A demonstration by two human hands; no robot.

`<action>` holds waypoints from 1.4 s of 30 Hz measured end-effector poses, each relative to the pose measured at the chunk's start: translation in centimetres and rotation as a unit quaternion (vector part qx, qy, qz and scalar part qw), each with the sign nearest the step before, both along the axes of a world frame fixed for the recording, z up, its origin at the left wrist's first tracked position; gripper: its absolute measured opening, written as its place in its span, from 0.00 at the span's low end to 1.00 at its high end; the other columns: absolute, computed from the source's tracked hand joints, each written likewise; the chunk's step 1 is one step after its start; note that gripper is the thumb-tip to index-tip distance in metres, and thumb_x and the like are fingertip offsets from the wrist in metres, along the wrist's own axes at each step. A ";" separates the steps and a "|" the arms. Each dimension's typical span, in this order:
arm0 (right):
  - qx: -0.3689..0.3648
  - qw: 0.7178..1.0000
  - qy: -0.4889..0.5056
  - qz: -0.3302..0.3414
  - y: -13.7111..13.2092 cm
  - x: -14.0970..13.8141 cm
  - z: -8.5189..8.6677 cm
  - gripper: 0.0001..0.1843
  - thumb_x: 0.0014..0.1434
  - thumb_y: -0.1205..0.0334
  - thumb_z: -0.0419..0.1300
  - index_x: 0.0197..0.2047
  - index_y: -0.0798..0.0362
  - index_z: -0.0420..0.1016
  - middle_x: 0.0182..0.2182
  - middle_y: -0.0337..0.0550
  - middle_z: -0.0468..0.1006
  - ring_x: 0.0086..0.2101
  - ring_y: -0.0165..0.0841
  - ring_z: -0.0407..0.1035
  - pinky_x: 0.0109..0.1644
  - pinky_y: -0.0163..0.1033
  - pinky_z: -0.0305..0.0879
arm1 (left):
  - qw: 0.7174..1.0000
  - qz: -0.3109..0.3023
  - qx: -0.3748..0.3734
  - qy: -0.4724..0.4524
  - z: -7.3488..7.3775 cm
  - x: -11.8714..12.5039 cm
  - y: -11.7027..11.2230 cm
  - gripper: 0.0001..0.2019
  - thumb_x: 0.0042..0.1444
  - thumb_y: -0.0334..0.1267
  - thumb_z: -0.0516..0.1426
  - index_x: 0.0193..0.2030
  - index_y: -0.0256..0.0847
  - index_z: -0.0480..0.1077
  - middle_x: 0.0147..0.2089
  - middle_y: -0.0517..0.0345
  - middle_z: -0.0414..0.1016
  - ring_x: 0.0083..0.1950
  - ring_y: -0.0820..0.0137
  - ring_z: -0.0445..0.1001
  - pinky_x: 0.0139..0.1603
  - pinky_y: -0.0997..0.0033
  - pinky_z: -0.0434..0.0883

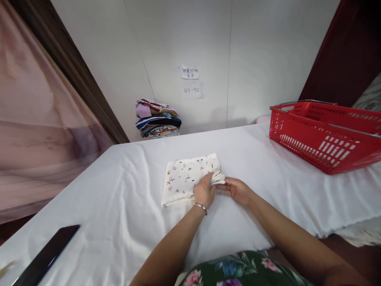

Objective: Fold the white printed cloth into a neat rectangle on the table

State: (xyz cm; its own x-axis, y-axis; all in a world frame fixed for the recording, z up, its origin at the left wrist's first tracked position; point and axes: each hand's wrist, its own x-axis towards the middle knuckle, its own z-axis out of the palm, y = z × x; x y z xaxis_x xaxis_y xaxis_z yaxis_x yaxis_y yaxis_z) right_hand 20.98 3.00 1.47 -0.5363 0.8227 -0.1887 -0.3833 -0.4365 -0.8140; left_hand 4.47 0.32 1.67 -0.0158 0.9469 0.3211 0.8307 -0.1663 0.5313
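A folded white cloth with small printed figures lies flat on the white-covered table. My left hand, with a bracelet at the wrist, grips the cloth near its right end, where the layers bunch into folds. The fingers of my right hand hold the right edge of those folds from the side, with the fingertips partly under the fabric. Part of the cloth's front right corner is hidden by my left hand.
A stack of folded fabrics stands by the wall at the table's far edge. On the right sits a red plastic basket with metal handles. A dark flat object lies at the near left. Pink curtains hang on the left.
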 end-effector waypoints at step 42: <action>0.018 0.996 -0.070 -0.056 0.8 0.1 -1.0 0.13 0.53 0.57 0.62 0.37 0.58 0.76 0.25 0.42 0.75 0.24 0.27 0.68 0.27 0.33 0.71 | 0.878 0.038 -0.463 -0.113 6.9 2.5 6.8 0.11 0.52 0.42 0.51 0.25 0.37 0.65 0.17 0.61 0.67 0.16 0.75 0.66 0.23 0.74 0.67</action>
State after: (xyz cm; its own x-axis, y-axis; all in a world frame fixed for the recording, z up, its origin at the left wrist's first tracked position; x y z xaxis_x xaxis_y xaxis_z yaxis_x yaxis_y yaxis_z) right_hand 21.09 3.84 0.48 -0.4121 0.8834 -0.2233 -0.3101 -0.3664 -0.8773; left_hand 7.01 7.13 8.62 -0.0539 0.7943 -0.6051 0.6764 0.4748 0.5631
